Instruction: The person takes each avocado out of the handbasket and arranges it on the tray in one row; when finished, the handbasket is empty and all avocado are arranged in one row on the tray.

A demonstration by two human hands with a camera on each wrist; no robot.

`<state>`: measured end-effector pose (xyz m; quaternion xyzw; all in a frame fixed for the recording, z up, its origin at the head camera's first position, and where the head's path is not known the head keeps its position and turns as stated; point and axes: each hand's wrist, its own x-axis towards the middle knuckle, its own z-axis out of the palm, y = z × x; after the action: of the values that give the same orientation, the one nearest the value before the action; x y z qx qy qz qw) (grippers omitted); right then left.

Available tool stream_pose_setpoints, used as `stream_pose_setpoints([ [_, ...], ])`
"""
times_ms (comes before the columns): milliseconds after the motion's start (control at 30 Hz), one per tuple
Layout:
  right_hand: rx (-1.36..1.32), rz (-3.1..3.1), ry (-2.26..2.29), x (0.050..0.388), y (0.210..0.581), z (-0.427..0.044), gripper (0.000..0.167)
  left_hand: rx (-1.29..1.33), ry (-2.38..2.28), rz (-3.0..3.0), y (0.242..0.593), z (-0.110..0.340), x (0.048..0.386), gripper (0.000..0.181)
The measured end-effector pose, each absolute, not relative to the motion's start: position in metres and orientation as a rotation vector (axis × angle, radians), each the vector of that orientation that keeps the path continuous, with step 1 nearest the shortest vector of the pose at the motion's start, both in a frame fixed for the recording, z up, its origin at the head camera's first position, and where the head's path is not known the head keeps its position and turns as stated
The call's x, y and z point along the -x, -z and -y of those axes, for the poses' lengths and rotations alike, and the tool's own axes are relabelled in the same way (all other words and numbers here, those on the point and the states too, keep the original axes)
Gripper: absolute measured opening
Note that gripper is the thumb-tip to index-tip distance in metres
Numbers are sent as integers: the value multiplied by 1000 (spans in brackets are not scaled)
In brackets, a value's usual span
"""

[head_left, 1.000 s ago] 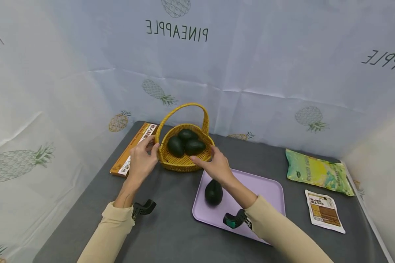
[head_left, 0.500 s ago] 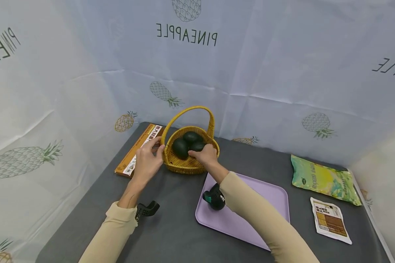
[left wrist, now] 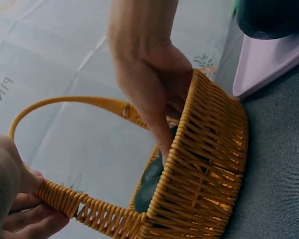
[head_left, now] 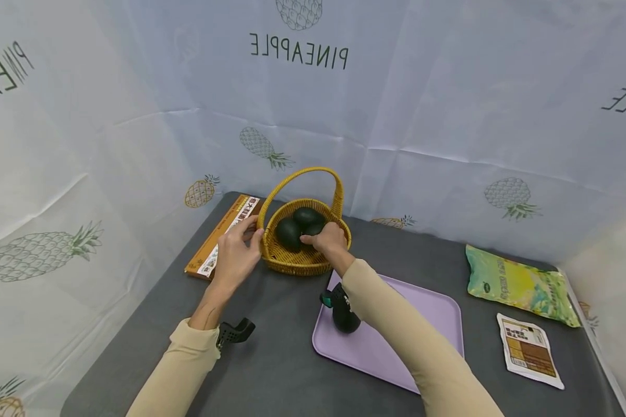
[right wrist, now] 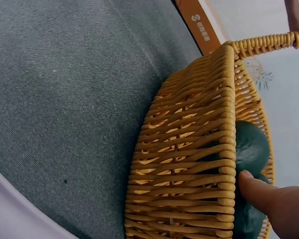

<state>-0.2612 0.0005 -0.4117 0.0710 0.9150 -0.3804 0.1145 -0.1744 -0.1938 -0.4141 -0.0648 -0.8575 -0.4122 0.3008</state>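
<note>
A yellow wicker basket stands at the back of the table with three dark green avocados in it. My left hand grips the lower left part of its handle, fingers and thumb on either side. Inside the basket, my right hand holds the right-hand avocado, its thumb pressed on the near side; its other fingers are mostly hidden. The left avocado and the rear avocado lie against it. Below my right wrist, another avocado rests on a lilac tray.
An orange-and-white flat box lies left of the basket, close to my left hand. Over at the right are a green-yellow packet and a white-brown pouch. A pineapple-print cloth hangs behind the table.
My right hand has moved from the basket's right rim into the basket and taken hold of the right avocado. My left hand stays on the handle. The head view has shifted slightly.
</note>
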Motion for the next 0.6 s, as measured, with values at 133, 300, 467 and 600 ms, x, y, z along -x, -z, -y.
stream_pose_setpoints([
  [133, -198, -2673, 1078, 267, 412, 0, 56, 179, 1084, 2275, 413, 194, 175, 33],
  [300, -166, -2693, 1061, 270, 408, -5, 57, 182, 1066, 2277, 410, 193, 177, 32],
  [467, -112, -2757, 995, 272, 412, -11, 56, 189, 1075, 2271, 410, 193, 176, 33],
  [600, -43, -2787, 923, 268, 408, -20, 67, 179, 1077, 2278, 412, 194, 174, 33],
])
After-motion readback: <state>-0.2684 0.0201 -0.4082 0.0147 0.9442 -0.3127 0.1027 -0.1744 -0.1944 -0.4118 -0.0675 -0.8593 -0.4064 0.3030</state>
